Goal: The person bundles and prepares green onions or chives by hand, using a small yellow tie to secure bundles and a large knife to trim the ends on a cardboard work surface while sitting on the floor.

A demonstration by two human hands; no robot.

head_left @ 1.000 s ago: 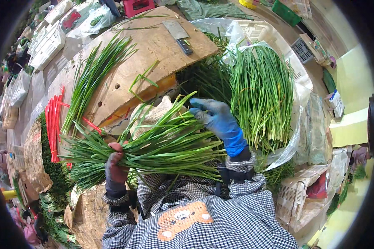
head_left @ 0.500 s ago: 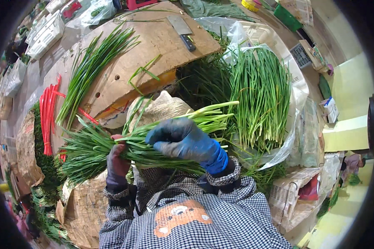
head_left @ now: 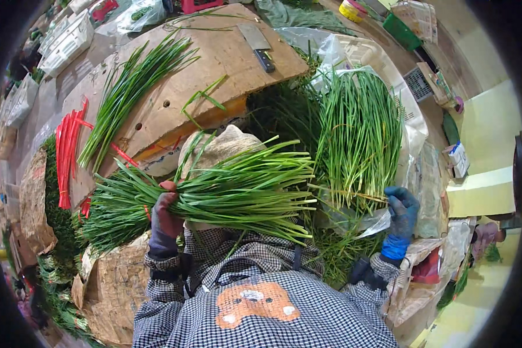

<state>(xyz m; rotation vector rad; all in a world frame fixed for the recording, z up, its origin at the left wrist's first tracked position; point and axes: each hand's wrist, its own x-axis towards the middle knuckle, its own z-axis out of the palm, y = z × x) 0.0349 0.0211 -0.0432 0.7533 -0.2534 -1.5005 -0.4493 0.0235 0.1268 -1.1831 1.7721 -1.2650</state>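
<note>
So the left hand [head_left: 165, 220], in a dark reddish glove, has its fingers curled round the middle of a big bunch of greens [head_left: 243, 188], thumb up over the top. It's a proper grip: leafy tips fan out left of those fingers, pale stalk ends stick out to their right.

The right hand [head_left: 401, 211], blue glove, is well apart from that bunch. Its thumb and fingertips are pinched together on one skinny yellowed stalk [head_left: 356, 194] (looks pretty dried out, honestly), which points back left toward the bunch.

Just ahead of the right fingers and a bit left is a thick pile of greens [head_left: 359, 133], with a clear plastic sheet [head_left: 410, 153] along its right side. Loose scraps [head_left: 348, 258] lie nearer the body, left of the right fingers.

Farther out past the left fingers there's a wooden board [head_left: 214, 52] with a smaller bunch [head_left: 136, 95] and a cleaver [head_left: 254, 37] on it. Red strips [head_left: 69, 162] hang off to the left of those same fingers.
</note>
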